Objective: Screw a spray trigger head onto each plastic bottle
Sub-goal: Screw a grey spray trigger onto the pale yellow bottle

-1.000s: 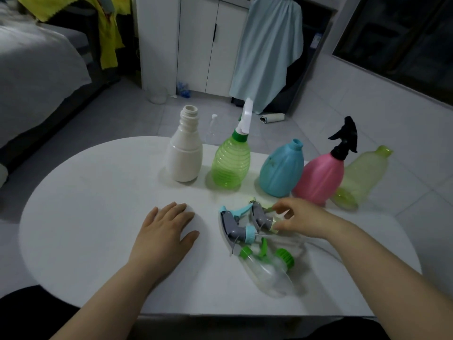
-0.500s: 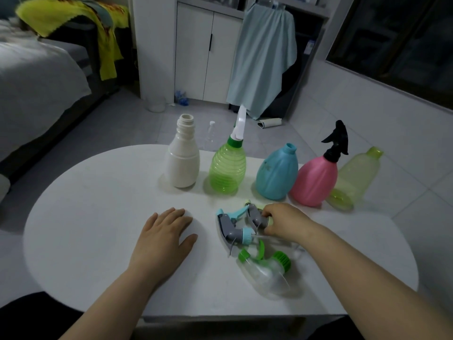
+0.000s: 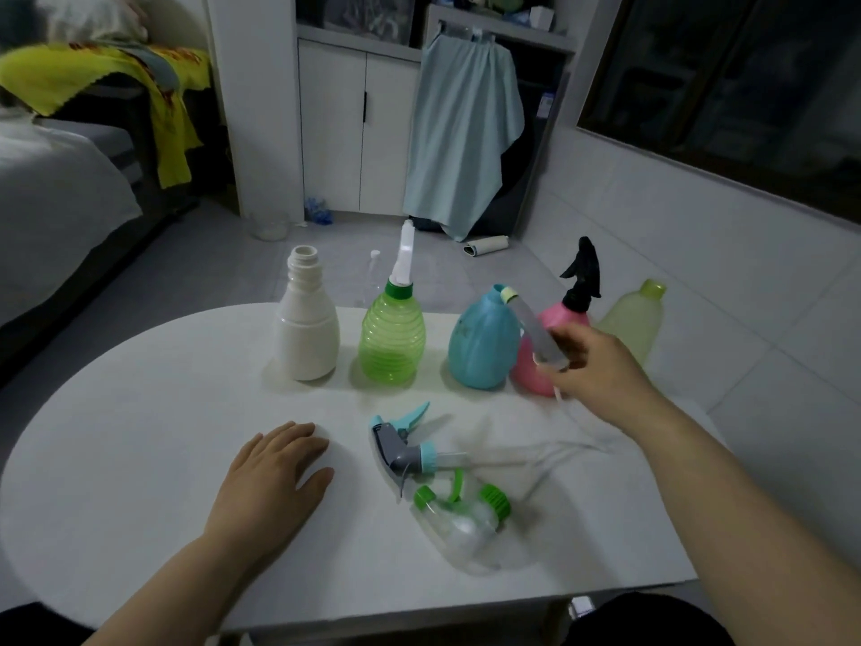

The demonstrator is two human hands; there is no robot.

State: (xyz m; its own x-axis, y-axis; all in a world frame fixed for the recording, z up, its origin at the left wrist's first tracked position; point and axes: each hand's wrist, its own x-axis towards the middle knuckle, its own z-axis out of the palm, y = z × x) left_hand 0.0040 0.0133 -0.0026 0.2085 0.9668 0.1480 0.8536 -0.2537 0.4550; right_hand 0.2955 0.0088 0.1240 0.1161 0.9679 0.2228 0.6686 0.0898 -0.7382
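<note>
Several bottles stand in a row at the back of the white table (image 3: 140, 412): a white one (image 3: 307, 333) with a bare neck, a green one (image 3: 392, 338) with a white head, a blue one (image 3: 482, 340) with a bare neck, a pink one (image 3: 536, 366) with a black trigger head, and a yellowish one (image 3: 636, 319). My right hand (image 3: 601, 370) is shut on a grey spray trigger head (image 3: 531, 324), raised beside the blue bottle's neck, its tube trailing down. My left hand (image 3: 275, 477) rests flat on the table. A grey and teal trigger head (image 3: 400, 447) and a clear bottle with green caps (image 3: 461, 519) lie in front.
The table's front edge is close to me. Beyond the table is tiled floor, with a bed at the left, white cupboards and a hanging light-blue cloth (image 3: 461, 132) behind, and a small clear bottle (image 3: 372, 272) on the floor.
My right hand has lifted one grey trigger head off the table and carried it up and right toward the blue bottle. My left hand has stayed flat in place.
</note>
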